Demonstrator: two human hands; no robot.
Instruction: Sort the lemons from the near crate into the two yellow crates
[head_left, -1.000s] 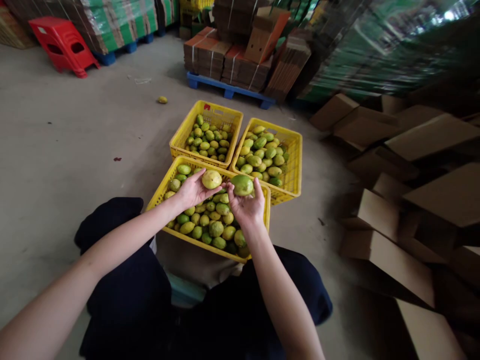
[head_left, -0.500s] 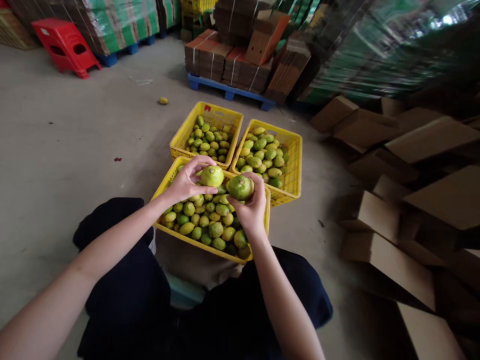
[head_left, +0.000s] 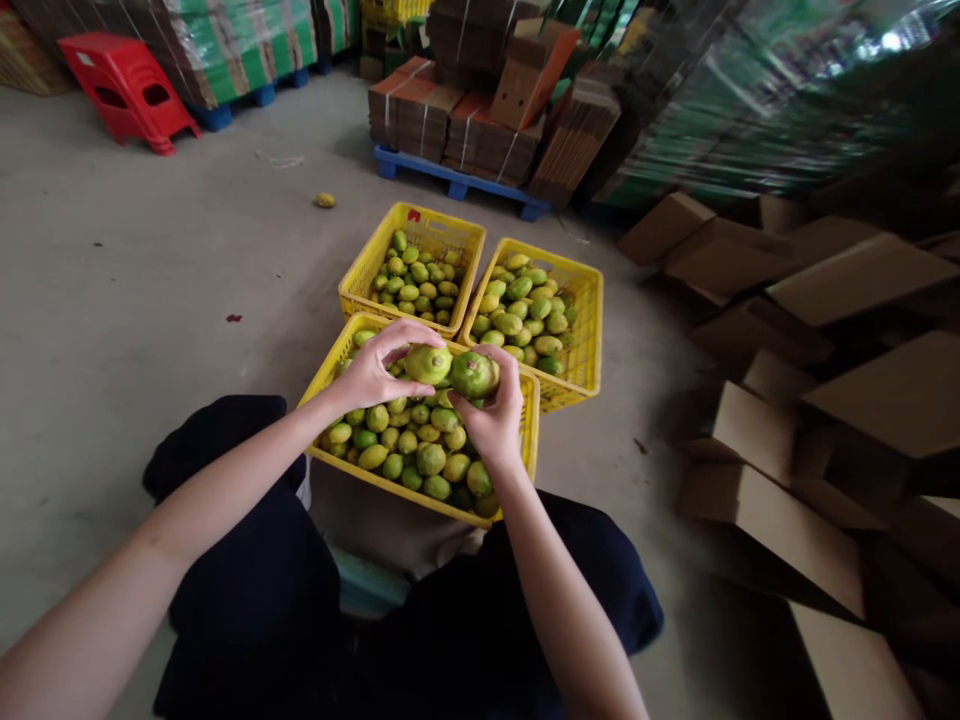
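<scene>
My left hand (head_left: 382, 368) grips a yellow-green lemon (head_left: 428, 364) between thumb and fingers. A greener lemon (head_left: 472, 375) with a dark stem end is in my right hand (head_left: 499, 410), its fingers curled round the far side. The two fruits are held side by side, almost touching, above the near yellow crate (head_left: 405, 492), which is full of green and yellow lemons (head_left: 430, 459). Behind it stand two more yellow crates, the left one (head_left: 352, 275) and the right one (head_left: 589, 340), both partly filled with lemons.
Open cardboard boxes (head_left: 795, 530) lie piled along the right. A blue pallet (head_left: 457, 185) with bundled flat cartons stands behind the crates. A red stool (head_left: 127, 95) is at the back left, and one loose lemon (head_left: 324, 200) lies on the floor.
The two lemons have come closer together. My left hand's lemon has moved slightly right and down, and the lemon in my right hand has shifted a little left and turned.
</scene>
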